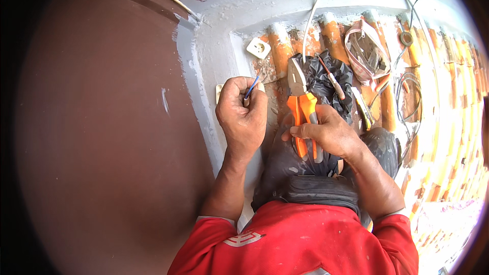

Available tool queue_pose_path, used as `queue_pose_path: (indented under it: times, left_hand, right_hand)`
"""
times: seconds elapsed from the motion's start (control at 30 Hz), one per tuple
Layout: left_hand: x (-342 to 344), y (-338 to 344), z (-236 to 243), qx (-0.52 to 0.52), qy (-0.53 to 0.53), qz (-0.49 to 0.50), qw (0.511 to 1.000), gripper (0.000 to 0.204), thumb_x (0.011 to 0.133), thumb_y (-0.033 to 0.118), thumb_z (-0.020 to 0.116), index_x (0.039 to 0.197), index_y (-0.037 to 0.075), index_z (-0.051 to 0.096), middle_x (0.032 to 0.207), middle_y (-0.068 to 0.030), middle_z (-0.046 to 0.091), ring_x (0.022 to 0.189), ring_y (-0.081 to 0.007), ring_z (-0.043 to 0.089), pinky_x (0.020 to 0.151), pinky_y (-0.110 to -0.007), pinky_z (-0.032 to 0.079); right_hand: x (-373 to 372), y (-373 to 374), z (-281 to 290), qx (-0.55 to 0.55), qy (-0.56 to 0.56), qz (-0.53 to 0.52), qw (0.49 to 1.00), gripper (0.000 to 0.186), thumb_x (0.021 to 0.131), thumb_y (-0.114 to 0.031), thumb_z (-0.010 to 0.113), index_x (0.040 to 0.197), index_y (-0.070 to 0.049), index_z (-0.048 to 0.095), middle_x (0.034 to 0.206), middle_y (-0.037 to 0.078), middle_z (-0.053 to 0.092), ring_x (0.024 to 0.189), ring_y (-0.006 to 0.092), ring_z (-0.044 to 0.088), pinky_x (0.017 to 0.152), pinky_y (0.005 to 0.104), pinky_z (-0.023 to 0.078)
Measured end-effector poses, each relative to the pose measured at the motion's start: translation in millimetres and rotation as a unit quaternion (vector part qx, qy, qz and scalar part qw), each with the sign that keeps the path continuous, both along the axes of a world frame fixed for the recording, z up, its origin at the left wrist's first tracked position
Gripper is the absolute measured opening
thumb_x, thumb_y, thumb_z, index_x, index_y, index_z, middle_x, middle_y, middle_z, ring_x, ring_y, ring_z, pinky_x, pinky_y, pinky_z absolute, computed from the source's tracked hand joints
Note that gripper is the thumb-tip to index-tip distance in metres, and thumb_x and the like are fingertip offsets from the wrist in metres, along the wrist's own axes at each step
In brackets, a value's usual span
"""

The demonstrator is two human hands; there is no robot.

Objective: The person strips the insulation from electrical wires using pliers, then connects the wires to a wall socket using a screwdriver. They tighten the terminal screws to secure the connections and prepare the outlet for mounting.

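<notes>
Hands: left pinches short blue wire at thumb and fingertips | right grips orange-handled pliers, nose pointing away, right of wire, above lap | beyond: screwdriver on black plastic bag, utility knife to its right, white power socket near clay roof tiles

The person's left forearm slants up and inward to the left hand, whose fingers curl in beneath a pinching thumb. The right forearm angles inward too, the right hand closed in a grip, its own thumb pointing left.
</notes>
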State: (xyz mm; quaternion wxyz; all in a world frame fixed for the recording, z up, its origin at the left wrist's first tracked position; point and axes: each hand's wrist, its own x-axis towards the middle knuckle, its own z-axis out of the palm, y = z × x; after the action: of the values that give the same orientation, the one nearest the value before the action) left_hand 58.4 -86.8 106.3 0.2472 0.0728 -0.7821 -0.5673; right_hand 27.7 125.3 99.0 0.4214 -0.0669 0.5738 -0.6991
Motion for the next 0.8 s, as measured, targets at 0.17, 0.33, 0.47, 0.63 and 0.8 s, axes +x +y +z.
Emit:
queue_pose_path:
  times: [0.17,0.33,0.47,0.63,0.8]
  left_hand:
    - [1,10,6,0.005,-0.001,-0.030,1.000,0.013,0.097,-0.011,0.068,0.109,-0.006,0.067,0.094,-0.0043,0.067,0.084,-0.0064,0.058,0.070,-0.026,0.051]
    - [1,14,8,0.003,-0.019,-0.043,0.999,0.011,0.097,-0.010,0.069,0.107,-0.005,0.067,0.094,-0.0055,0.068,0.084,-0.0073,0.060,0.071,-0.027,0.052]
    - [0,14,6,-0.012,-0.016,-0.039,0.999,0.011,0.096,-0.010,0.070,0.105,-0.004,0.068,0.092,-0.0061,0.068,0.081,-0.0079,0.059,0.069,-0.028,0.051]
    - [-2,4,-5,-0.085,0.045,-0.054,0.994,0.010,0.097,-0.009,0.071,0.103,-0.003,0.066,0.092,-0.0057,0.067,0.078,-0.0080,0.057,0.066,-0.029,0.048]
    - [5,8,-5,-0.009,0.041,-0.061,0.997,0.009,0.101,-0.009,0.068,0.104,-0.002,0.064,0.093,-0.0028,0.063,0.078,-0.0052,0.053,0.064,-0.025,0.044]
  right_hand:
    - [-8,6,15,0.088,0.043,0.055,0.994,0.029,0.096,-0.019,0.078,0.112,0.004,0.070,0.091,0.011,0.078,0.082,0.0187,0.073,0.075,0.0378,0.058]
    - [-8,1,34,0.170,0.170,0.083,0.967,0.033,0.093,-0.023,0.077,0.111,0.003,0.068,0.088,0.021,0.075,0.087,0.0356,0.076,0.080,0.0481,0.056]
    - [-8,1,31,0.215,0.272,0.077,0.935,0.036,0.094,-0.024,0.076,0.113,0.005,0.064,0.092,0.028,0.076,0.094,0.0463,0.076,0.084,0.0544,0.057]
    - [5,-8,32,0.284,0.433,0.020,0.855,0.033,0.099,-0.021,0.071,0.115,0.005,0.060,0.097,0.029,0.076,0.096,0.0472,0.076,0.085,0.0569,0.060]
    - [14,-14,30,0.333,0.522,-0.033,0.785,0.022,0.097,-0.015,0.069,0.110,0.001,0.060,0.100,0.025,0.074,0.096,0.0438,0.075,0.083,0.0527,0.062]
